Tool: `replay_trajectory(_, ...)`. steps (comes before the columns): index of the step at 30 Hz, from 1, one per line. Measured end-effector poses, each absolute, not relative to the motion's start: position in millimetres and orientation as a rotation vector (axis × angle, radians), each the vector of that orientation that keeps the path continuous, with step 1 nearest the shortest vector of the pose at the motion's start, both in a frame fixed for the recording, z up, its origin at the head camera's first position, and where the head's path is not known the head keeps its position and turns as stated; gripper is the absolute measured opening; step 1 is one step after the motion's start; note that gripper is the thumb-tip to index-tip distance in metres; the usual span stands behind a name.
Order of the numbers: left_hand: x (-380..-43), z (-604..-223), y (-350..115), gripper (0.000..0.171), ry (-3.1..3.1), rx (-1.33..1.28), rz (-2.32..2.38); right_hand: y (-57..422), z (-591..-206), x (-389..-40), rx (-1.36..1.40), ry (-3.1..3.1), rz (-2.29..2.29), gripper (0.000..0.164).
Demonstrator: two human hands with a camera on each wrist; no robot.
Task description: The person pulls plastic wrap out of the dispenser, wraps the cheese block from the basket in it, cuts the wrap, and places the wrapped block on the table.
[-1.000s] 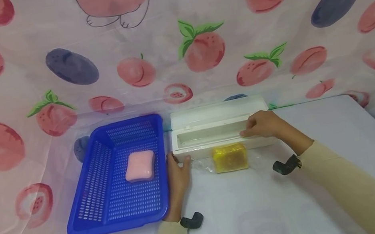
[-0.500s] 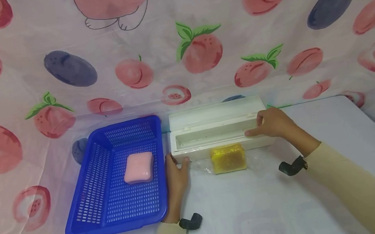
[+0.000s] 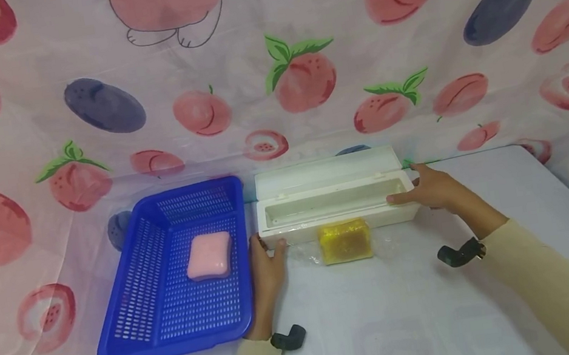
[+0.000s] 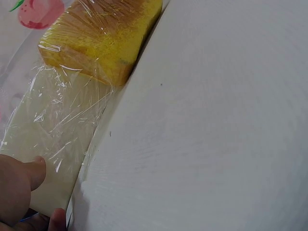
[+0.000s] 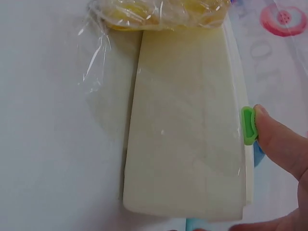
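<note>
My right hand (image 5: 287, 150) is at the right, thumb tip touching a small green piece (image 5: 248, 125) at the long edge of a white plastic box (image 5: 183, 125). Up top, a yellow block (image 5: 132, 15) wrapped in clear film (image 5: 100, 53) overlaps the box, film trailing over the white counter (image 5: 53, 144). Fruit-printed cloth (image 5: 284, 19) shows beyond.

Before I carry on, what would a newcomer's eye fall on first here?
Most likely the blue basket at the head view's left, with a pink block inside. Next, the bright yellow block in clear film, in front of the open white box near the middle. The right wrist view adds a small green clip at the box's edge, by the right hand's thumb tip.
</note>
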State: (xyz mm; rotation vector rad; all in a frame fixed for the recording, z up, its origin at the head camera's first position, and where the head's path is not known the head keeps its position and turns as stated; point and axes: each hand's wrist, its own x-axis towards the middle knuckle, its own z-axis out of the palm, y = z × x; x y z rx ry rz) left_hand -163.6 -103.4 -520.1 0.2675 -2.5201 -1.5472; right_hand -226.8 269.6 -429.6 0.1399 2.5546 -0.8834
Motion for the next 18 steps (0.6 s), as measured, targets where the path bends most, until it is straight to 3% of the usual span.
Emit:
replay_trajectory(6,-164,-521,-104,0.058,-2.512,0.258,-1.536,284,-430,-224,0.141,2.488,-0.914,0.116)
replay_trajectory(18,-166,-523,-105,0.059,-2.517,0.261,-1.528,290,-426,-220,0.139,2.476,-0.968,0.106)
